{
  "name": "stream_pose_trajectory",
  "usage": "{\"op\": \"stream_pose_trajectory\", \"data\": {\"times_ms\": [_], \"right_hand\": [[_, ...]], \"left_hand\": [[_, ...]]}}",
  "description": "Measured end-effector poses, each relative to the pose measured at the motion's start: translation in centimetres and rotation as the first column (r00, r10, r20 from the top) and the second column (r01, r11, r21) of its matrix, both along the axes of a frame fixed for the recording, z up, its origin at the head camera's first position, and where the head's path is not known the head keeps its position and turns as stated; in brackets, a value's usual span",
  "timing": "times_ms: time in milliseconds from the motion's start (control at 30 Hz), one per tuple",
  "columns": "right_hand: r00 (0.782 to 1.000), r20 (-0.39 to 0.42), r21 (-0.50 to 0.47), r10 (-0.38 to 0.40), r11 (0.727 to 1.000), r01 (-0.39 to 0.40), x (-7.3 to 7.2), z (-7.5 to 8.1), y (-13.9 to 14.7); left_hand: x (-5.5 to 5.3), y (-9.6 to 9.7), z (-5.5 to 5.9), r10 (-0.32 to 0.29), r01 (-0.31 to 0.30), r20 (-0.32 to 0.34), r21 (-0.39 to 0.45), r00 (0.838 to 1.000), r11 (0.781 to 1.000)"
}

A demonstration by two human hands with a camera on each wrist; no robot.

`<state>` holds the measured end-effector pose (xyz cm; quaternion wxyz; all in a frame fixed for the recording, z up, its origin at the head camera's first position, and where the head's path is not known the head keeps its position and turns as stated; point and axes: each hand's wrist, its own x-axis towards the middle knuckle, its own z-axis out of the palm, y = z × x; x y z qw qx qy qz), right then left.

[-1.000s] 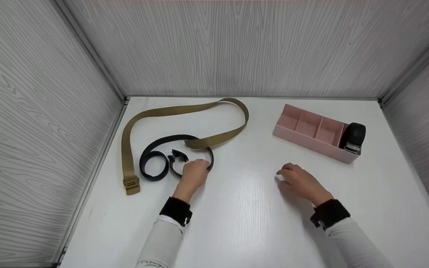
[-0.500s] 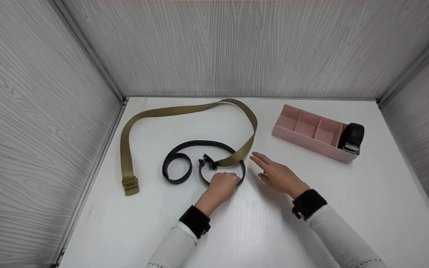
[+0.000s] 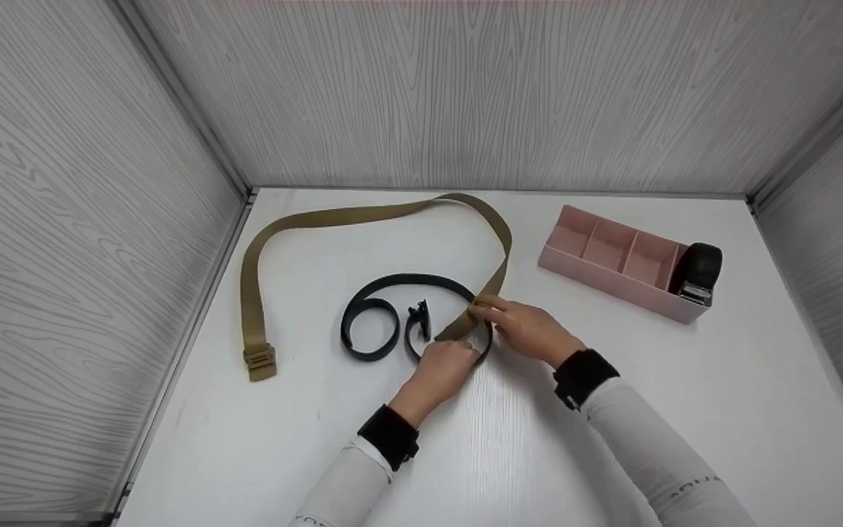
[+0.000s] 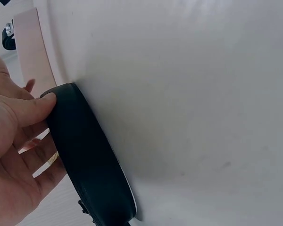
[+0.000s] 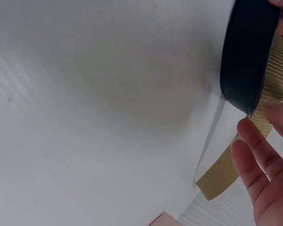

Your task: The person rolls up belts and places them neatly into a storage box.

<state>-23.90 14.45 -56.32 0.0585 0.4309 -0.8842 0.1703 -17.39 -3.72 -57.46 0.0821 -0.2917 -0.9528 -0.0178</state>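
Observation:
A black belt [image 3: 410,279] lies looped on the table, with a small coil at its left end and its dark buckle [image 3: 423,319] inside the right loop. My left hand [image 3: 443,369] pinches the near side of that right loop between thumb and fingers, clearest in the left wrist view. A tan webbing belt [image 3: 334,217] curves behind; its free end crosses the black loop. My right hand [image 3: 531,329] has its fingertips at this crossing. In the right wrist view, its thumb and fingers stand slightly apart beside the tan webbing [image 5: 219,176] and the edge of the black belt [image 5: 247,56].
A pink divided tray [image 3: 612,282] stands at the right of the table. Its rightmost compartment holds a rolled black belt [image 3: 699,267] with a metal buckle. The tan belt's buckle [image 3: 260,362] lies at the left. Wood-grain panels enclose the back and sides.
My left hand has moved right, sliding the black belt with it and carrying the tan belt's free end rightward and nearer. My right hand has moved left to the two belts' crossing.

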Motion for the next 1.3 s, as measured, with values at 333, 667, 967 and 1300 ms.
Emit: {"op": "stream_pose_trajectory", "data": {"times_ms": [333,667,967,1300], "right_hand": [[0.999,-0.013,-0.032,0.040,0.999,-0.041,0.0,-0.1,-0.8],[0.973,-0.024,0.013,-0.229,0.973,0.229,-2.0,0.5,4.9],[0.939,-0.087,0.250,-0.333,0.905,0.344,-1.7,-0.1,7.4],[0.999,0.021,0.093,-0.038,0.995,0.036,4.2,0.6,0.3]], "left_hand": [[0.2,0.1,0.0,-0.014,0.014,-0.039,-0.004,0.999,1.000],[0.1,-0.2,0.2,-0.013,0.012,0.028,0.002,1.000,1.000],[0.2,-0.3,0.0,-0.009,0.009,0.015,-0.010,1.000,1.000],[-1.1,-3.8,0.8,0.206,-0.156,-0.130,0.317,0.970,0.936]]}}
